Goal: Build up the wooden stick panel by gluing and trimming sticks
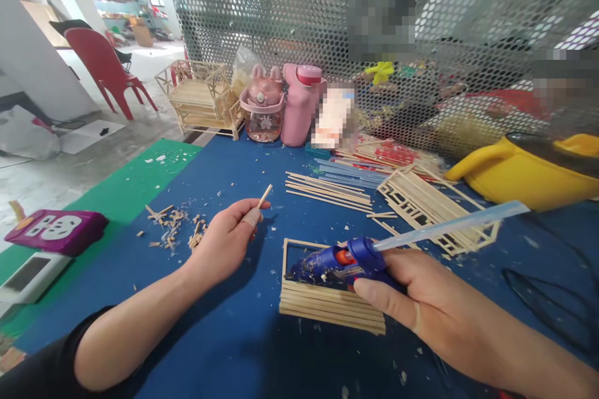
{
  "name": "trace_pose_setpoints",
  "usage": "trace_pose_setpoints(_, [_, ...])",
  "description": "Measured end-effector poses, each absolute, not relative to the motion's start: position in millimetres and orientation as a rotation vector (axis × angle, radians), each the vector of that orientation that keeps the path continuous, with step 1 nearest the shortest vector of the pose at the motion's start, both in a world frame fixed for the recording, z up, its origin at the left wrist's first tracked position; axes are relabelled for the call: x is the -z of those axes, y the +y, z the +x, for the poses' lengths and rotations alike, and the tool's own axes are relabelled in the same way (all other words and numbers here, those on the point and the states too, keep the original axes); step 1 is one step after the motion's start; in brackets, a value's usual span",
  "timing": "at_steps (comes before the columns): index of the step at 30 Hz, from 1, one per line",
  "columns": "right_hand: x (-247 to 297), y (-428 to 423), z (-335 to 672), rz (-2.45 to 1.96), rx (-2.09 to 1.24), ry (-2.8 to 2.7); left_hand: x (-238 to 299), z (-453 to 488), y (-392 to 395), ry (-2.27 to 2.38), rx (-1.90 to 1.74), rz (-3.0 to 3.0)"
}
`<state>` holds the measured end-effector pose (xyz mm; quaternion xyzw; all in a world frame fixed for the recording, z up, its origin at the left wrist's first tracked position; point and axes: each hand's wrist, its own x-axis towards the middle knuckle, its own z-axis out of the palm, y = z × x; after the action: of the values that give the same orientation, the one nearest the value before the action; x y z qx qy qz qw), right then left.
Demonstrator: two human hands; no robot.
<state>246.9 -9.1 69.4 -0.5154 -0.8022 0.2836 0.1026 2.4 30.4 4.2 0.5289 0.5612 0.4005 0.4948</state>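
My left hand (234, 227) pinches a short wooden stick (264, 195) between thumb and fingers, its end pointing up and away. In my right hand (421, 293) is a blue glue gun (355, 259), gripped from the right side. A long translucent glue stick (449, 224) juts out of its back. The gun's nozzle points left, over a small frame of wooden sticks (332, 308) lying on the blue table (210, 349). Slats fill the near part of that frame; its far part is framed by thin strips. Whether the nozzle touches the wood I cannot tell.
Loose sticks (327, 192) and a slatted wooden panel (435, 212) lie beyond the gun. Wood scraps (171, 224) litter the left. Behind stand a wooden model (201, 100), two pink bottles (299, 106) and a perforated metal screen (290, 6). A yellow pot (538, 168) and black cable (543, 305) are right.
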Motion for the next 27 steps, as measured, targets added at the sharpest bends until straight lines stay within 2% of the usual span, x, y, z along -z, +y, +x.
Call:
trace_pose_setpoints(22, [-65,-11,251,-1.466,-0.795,-2.345,1,2,29,1.368,-0.916,1.372])
trace_pose_setpoints(27, [-68,-17,266,-1.509,-0.909,-2.251,4,1,30,1.436,-0.872,1.500])
